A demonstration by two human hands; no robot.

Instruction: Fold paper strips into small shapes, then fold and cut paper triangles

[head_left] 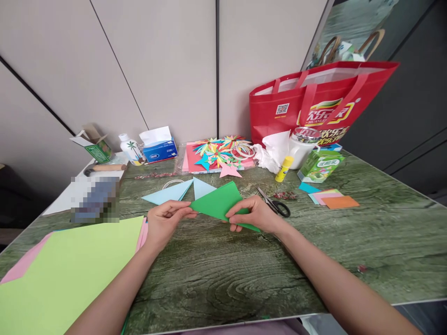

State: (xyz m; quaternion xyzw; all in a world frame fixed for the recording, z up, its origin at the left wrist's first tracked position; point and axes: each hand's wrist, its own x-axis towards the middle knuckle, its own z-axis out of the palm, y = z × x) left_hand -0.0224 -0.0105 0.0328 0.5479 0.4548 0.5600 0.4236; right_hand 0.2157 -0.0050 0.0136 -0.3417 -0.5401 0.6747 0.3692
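A folded sheet of green paper (218, 200) is held up between both hands above the table. My left hand (167, 221) pinches its left corner between thumb and fingers. On the right side, my right hand (249, 214) grips the paper with the thumb in front and fingers partly behind it. Just beyond the green paper lie a light blue folded paper (169, 192) and another light blue piece (202, 188), partly covered from view. Black-handled scissors (274, 203) rest on the table close to my right hand.
Large coloured sheets (77, 265) lie at left. Along the back stand a bottle (132, 149), a tissue pack (159, 148), paper stars (218, 151), a glue stick (284, 169), a white mug (300, 153), a green carton (320, 166) and a red bag (279, 111). Small paper squares (340, 202) lie right.
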